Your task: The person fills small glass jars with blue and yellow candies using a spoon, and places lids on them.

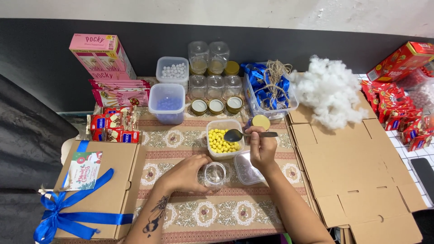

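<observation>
My left hand (184, 174) wraps around a small clear glass jar (214, 174) standing upright near the middle of the table (181, 217), fingers curled against its side, steadying it on the patterned runner. My right hand (262, 147) has its fingers pinched together on the handle of a metal spoon (244, 134), whose bowl hovers over the square clear plastic tub of yellow round candies (223, 138) just behind the jar. Whether the spoon carries any candy I cannot tell.

The jar's mouth looks narrow next to the spoon bowl, so I judge that a tilted spoon could send round candies rolling off across the runner. A loose hold with my left hand could let the jar tip. A clear plastic lid (247, 171) lies just right of the jar, under my right wrist, where my arm could knock it. A closed cardboard box tied with blue ribbon (97, 194) sits at the table's near left corner, well apart.
</observation>
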